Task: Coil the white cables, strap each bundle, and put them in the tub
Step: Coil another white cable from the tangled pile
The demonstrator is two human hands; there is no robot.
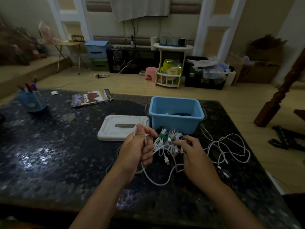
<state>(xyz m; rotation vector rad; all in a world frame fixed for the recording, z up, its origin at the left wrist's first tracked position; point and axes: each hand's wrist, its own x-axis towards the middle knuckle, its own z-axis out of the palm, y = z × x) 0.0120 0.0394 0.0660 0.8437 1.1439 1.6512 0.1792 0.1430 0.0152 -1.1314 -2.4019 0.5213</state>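
Landmark: the open light-blue plastic tub (176,120) is taken as the reference; it stands on the dark speckled stone table (54,156).
Left hand (137,150): held nearest the camera, in front of the tub and to its left; its fingers are curled round a thin white cable (158,181), which is pinched upright near the thumb and trails down in a loop across the table towards the right hand.
Right hand (197,157): placed in front of the tub; its fingers are bent down onto the heap of cables, though whether a strand is gripped cannot be told.
Bundled white cables (166,140): laid just in front of the tub's near wall, between the two hands; a green strap (162,136) is wrapped round one bundle.
Loose white cable (227,147): spread in open loops to the right of the tub's front corner.
White rectangular lid (122,128): laid flat just left of the tub, touching or nearly touching it.
Tub contents: a dark object is seen at the bottom; it cannot be identified.
Magazine (91,98): laid behind and left of the tub.
Blue pen holder (32,100): set far left of the tub.
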